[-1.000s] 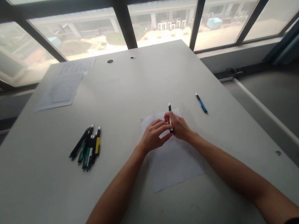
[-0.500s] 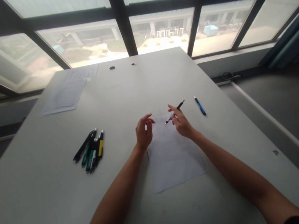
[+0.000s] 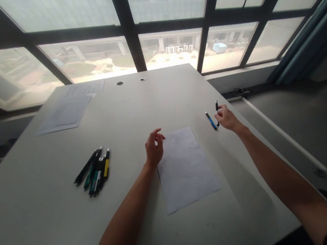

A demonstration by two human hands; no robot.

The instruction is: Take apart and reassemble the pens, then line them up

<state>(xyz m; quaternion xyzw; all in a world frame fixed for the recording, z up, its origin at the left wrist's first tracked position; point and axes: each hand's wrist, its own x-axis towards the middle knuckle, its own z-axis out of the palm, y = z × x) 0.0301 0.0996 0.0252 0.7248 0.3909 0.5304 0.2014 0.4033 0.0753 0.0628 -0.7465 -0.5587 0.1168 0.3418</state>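
On the right of the table, my right hand (image 3: pixel 228 119) is closed around a black and white pen (image 3: pixel 216 107), held close beside a blue and black pen (image 3: pixel 211 121) lying on the tabletop. My left hand (image 3: pixel 154 147) rests at the left edge of a white sheet of paper (image 3: pixel 187 172), its fingers loosely curved and apart with nothing in them. Further left lies a loose pile of pens (image 3: pixel 93 173), mostly black, with green, white and yellow grips.
The white table (image 3: pixel 131 106) reaches to the windows. More sheets of paper (image 3: pixel 63 112) lie at its far left corner, and two round holes are near the back edge. Past the right edge, a white pipe (image 3: pixel 287 137) runs along the floor.
My right hand has moved right with the pen, from above the paper to beside the blue pen, and the held pen now points more upright. My left hand has stayed by the paper.
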